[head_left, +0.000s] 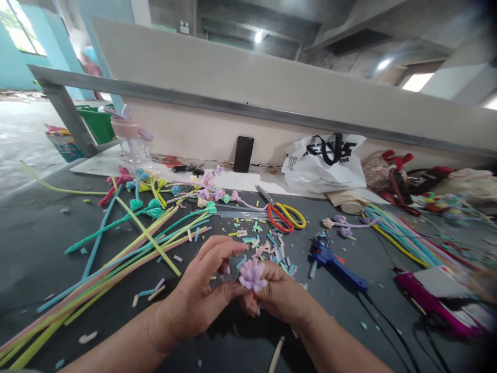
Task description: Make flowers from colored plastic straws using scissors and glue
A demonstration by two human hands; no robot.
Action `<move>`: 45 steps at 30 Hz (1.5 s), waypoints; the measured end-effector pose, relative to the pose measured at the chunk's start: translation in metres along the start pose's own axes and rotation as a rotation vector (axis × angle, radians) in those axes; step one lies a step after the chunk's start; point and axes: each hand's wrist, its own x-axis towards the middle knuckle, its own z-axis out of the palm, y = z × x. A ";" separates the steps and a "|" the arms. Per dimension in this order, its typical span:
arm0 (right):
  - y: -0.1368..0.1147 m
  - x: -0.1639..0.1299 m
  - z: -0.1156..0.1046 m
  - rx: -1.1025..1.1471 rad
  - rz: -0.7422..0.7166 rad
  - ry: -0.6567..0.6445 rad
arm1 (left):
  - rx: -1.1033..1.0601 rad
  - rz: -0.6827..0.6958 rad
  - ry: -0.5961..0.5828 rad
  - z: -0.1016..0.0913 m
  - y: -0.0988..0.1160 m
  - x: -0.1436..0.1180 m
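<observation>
Lilac fuzzy flower (252, 274), petals fanned, pinched between left hand (202, 295) and right hand (281, 296).

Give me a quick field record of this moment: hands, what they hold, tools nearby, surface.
left hand: fingers pinch the purple flower from its left side
right hand: grips the purple flower from below and the right
purple flower: small, fuzzy, held between both hands above the table
scissors: red and yellow handles, lying beyond the hands
glue gun: blue, lying to the right of the hands
long stems: many colours, spread at left
table: dark, littered with cut bits
</observation>
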 end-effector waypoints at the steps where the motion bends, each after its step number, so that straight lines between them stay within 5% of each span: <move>1: -0.002 0.000 0.000 -0.019 0.004 -0.006 | -0.008 -0.003 -0.016 0.001 0.000 0.000; 8: -0.009 0.002 0.006 -0.040 0.101 0.073 | -0.040 -0.060 0.011 0.002 -0.005 0.001; 21: -0.005 0.007 0.007 -0.072 -0.085 0.265 | -0.104 -0.182 0.050 0.003 -0.013 0.000; 29: -0.005 0.007 0.010 0.018 -0.054 0.287 | 0.145 -0.017 0.202 0.000 -0.008 -0.003; 34: -0.003 0.006 0.009 -0.012 -0.069 0.316 | 0.297 0.131 0.186 0.000 -0.002 -0.003; 45: -0.002 0.006 0.010 -0.186 -0.142 0.367 | 0.275 -0.008 0.204 0.003 0.001 -0.001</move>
